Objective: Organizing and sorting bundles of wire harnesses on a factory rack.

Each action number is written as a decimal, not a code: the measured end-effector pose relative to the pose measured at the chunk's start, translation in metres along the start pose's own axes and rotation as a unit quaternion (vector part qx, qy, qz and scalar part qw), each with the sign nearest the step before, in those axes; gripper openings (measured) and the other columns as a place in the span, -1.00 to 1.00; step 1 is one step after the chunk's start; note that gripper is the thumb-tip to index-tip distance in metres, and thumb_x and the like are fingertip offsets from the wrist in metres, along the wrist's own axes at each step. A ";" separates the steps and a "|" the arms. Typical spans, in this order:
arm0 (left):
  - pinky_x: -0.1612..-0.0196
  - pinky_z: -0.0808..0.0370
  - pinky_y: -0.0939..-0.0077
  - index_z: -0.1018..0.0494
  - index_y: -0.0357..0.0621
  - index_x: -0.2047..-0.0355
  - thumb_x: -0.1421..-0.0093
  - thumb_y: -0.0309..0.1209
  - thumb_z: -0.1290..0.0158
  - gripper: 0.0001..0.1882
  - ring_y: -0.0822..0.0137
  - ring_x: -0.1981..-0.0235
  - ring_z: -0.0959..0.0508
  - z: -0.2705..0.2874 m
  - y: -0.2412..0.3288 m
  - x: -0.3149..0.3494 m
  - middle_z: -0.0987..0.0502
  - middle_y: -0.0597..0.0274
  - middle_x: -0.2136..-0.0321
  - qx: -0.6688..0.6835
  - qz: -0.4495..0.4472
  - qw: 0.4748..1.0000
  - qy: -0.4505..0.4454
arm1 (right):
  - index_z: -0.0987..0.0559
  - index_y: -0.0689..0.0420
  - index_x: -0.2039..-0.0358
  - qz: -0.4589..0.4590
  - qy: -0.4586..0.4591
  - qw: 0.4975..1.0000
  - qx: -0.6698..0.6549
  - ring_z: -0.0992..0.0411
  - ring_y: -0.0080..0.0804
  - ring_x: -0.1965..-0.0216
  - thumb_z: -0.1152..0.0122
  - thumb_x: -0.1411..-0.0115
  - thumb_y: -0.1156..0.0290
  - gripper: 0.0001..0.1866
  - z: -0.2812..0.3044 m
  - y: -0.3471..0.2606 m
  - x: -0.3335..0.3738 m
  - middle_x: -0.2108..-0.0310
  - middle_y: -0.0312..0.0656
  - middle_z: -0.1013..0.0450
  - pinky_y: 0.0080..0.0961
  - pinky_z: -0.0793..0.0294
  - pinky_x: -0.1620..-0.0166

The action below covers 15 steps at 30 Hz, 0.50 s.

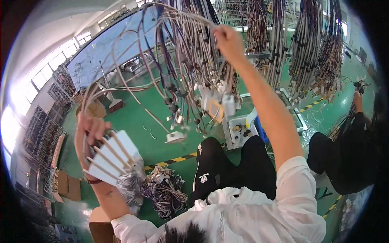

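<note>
My right hand (229, 42) is raised at the upper middle, closed around a wire harness (190, 15) of grey and white cables. The harness arcs left from that fist, and its loose wires sweep down toward my left hand (95, 127). My left hand's fingers curl round cables at the left. Some dangling wires end in a white connector block (175, 137) over the floor. Just below my left hand is a white panel with tan strips (115, 152); whether my hand touches it I cannot tell.
Bundles of hanging cables (279, 44) line a rack ahead. Coiled harnesses (164, 190) lie on the floor beside a clear plastic bag (131, 184). A white bin (239, 133) with small parts stands before my knees. Cardboard boxes (69, 185) sit left. Another person (348, 150) works at right.
</note>
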<state>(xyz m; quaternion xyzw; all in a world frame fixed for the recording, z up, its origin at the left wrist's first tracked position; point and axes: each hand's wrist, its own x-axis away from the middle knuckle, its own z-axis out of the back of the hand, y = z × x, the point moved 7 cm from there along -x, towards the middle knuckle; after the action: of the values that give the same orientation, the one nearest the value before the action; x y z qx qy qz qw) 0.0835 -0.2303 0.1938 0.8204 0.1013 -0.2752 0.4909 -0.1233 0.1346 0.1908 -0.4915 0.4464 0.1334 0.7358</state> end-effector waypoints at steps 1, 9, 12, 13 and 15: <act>0.19 -0.34 0.50 -0.17 -0.04 0.54 -0.36 -0.33 0.27 -0.72 0.52 0.64 -0.24 -0.001 0.016 0.004 -0.13 0.49 0.79 -0.009 -0.017 1.000 0.023 | -0.56 0.08 0.32 0.027 0.010 0.999 -0.035 -0.27 -0.48 0.67 -0.08 -0.17 0.30 -0.83 0.016 -0.009 -0.005 0.64 -0.29 -0.37 -0.51 -0.19 0.60; 0.34 -0.26 0.59 -0.14 -0.01 0.57 -0.39 -0.27 0.33 -0.66 0.57 0.70 -0.16 -0.014 0.043 0.009 -0.09 0.49 0.82 -0.069 -0.038 0.995 0.068 | -0.51 0.19 0.20 -0.093 -0.454 0.871 -0.163 -0.40 -0.67 0.57 -0.15 -0.18 0.22 -0.70 0.005 -0.050 0.055 0.48 -0.35 -0.45 -0.70 -0.42 0.48; 0.22 -0.31 0.54 -0.15 0.00 0.55 -0.40 -0.27 0.38 -0.66 0.53 0.66 -0.22 -0.027 0.051 0.009 -0.13 0.49 0.81 -0.064 -0.028 0.997 -0.040 | -0.51 0.19 0.20 -0.134 -0.493 0.808 -0.293 -0.46 -0.55 0.42 0.03 -0.28 0.16 -0.65 -0.015 -0.060 0.065 0.31 -0.29 -0.45 -0.62 -0.51 0.34; 0.22 -0.30 0.54 -0.15 0.00 0.56 -0.40 -0.27 0.38 -0.65 0.53 0.66 -0.22 -0.034 0.051 0.009 -0.13 0.49 0.80 -0.054 -0.034 0.997 -0.037 | -0.51 0.19 0.20 -0.133 -0.491 0.809 -0.295 -0.46 -0.55 0.42 0.03 -0.28 0.16 -0.65 -0.024 -0.055 0.061 0.31 -0.29 -0.45 -0.62 -0.51 0.34; 0.22 -0.35 0.52 -0.14 -0.01 0.59 -0.40 -0.27 0.40 -0.62 0.52 0.71 -0.22 -0.039 0.048 0.011 -0.10 0.47 0.84 -0.044 -0.054 0.997 0.011 | -0.51 0.19 0.20 -0.151 -0.267 0.879 -0.364 -0.46 -0.54 0.39 0.05 -0.29 0.22 -0.69 -0.024 -0.028 0.025 0.32 -0.28 -0.45 -0.57 -0.51 0.30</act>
<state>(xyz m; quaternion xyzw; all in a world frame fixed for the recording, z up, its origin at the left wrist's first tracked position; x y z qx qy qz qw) 0.1274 -0.2222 0.2378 0.7945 0.1633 -0.2874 0.5094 -0.1040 0.0944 0.1855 -0.7320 0.0730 0.3002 0.6073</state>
